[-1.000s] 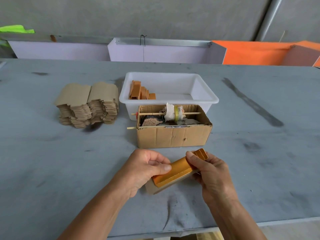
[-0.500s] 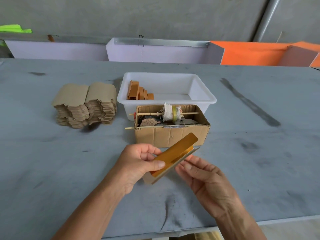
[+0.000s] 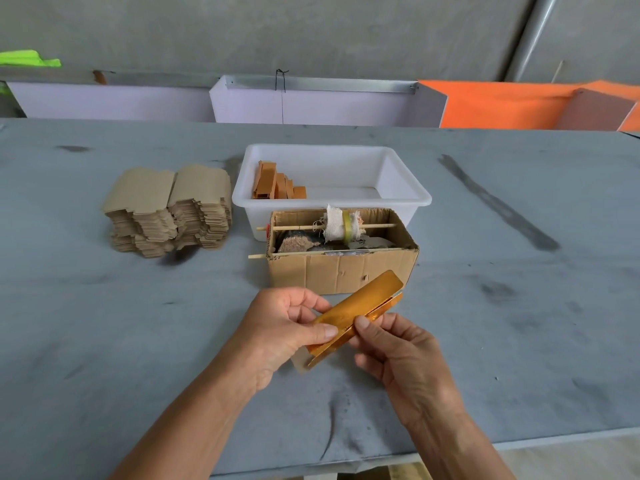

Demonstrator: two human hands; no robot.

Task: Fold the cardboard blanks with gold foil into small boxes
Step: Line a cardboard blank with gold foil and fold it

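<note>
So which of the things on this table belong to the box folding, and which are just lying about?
Job:
- gold foil blank, held by left hand and right hand
- stack of flat blanks
- white tub with folded boxes

Lying about:
- cardboard box with sticks, cloth roll
- orange bin

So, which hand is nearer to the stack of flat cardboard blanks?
Left. The left hand lies right of and nearer the camera than the stack of flat blanks; the right hand is farther right, past the gold blank.

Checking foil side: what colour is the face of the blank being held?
Shiny gold-orange, on the blank; head view shows it.
</note>
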